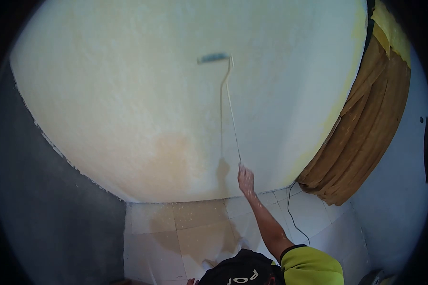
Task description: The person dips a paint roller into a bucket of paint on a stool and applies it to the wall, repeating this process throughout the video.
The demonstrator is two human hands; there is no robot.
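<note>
The right hand (246,180) wraps its fingers around the pole (232,118); the roller (213,58) touches the wall (128,95) (left hand (191,281) at the edge, fingers unclear).

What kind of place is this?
Probably a room indoors that is being painted. The right hand holds a long-handled paint roller up against the pale wall. A brown covering hangs at the side, and the tiled floor has paint specks on it.

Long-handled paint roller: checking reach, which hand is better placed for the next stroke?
Probably right: the right hand grips the thin pole, grey roller head on the cream wall; the left hand barely shows, low down.
</note>
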